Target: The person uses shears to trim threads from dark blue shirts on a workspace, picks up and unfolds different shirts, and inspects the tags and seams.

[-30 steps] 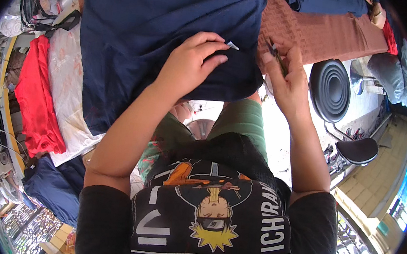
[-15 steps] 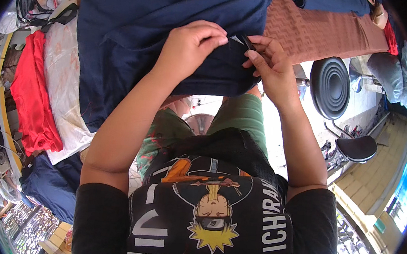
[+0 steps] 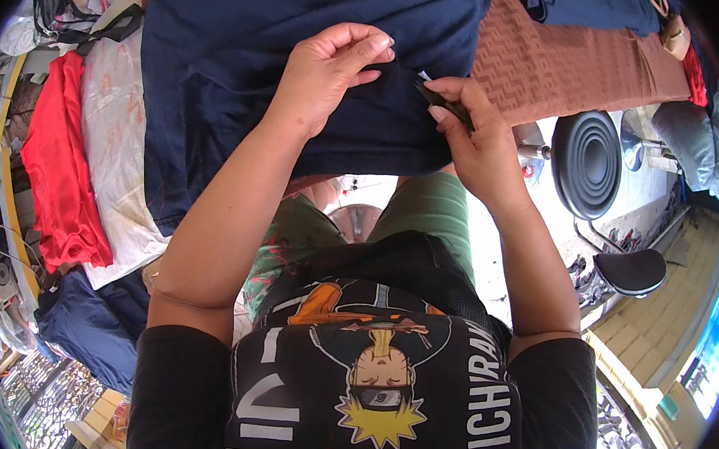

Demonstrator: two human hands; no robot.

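Observation:
Dark navy cloth [image 3: 218, 84] lies spread over the table in front of me and hangs past its near edge. My left hand [image 3: 325, 76] is raised over the cloth, thumb and forefinger pinched together. Whatever is between those fingertips, if anything, is too small to make out. To its right, my right hand [image 3: 480, 132] grips a small dark tool that looks like thread snips [image 3: 437, 99], its tip pointing up and left. Fingers hide part of the tool. A small white patch [image 3: 425, 75] shows on the cloth by the right forefinger.
Brown patterned padding [image 3: 553, 66] covers the table's right side, with more folded navy cloth [image 3: 592, 7] beyond. A round black stool [image 3: 587, 163] stands at the right, near a black seat [image 3: 631, 267]. Red cloth [image 3: 65, 165] and whitish sheeting [image 3: 119, 135] hang at the left.
My left hand has lifted up and away from the right hand, widening the gap between them. My right hand has shifted slightly right and down with the snips turned in its fingers.

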